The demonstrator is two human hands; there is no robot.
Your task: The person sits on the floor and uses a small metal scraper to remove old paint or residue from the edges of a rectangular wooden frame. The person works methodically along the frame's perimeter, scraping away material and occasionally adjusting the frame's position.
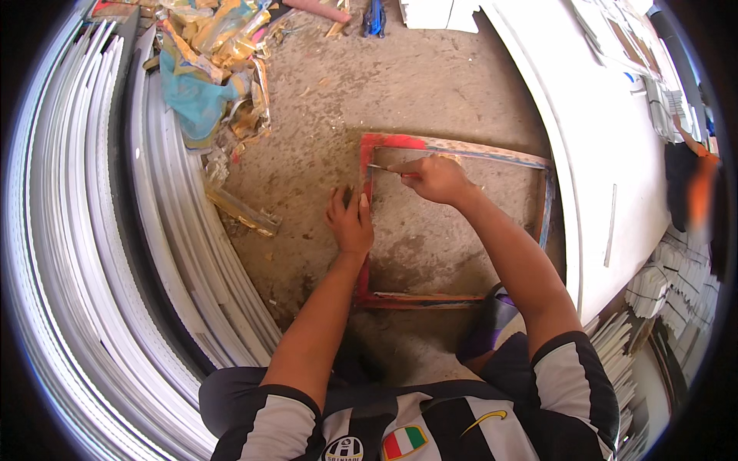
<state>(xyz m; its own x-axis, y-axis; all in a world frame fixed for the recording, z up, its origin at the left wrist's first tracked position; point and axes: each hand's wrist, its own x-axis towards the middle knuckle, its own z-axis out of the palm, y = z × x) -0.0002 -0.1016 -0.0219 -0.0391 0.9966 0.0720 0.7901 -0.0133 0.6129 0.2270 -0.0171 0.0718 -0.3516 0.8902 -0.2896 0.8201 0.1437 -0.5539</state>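
A rectangular frame with narrow bars, smeared with red and some blue paint, lies flat on the concrete floor in front of me. Against its left bar rests my left hand, fingers stretched out and spread, the thumb side touching the bar. My right hand is closed around a slim tool with a metal tip and a reddish handle. The tip meets the upper part of the left bar; the tool's exact kind is too small to make out. Red paint is thickest at the frame's far left corner.
Long white panels stand stacked along my left. Crumpled tape and a blue rag lie at the far left. To the right is a large white board, with bundled stacks beyond. A person in orange and black is at the far right.
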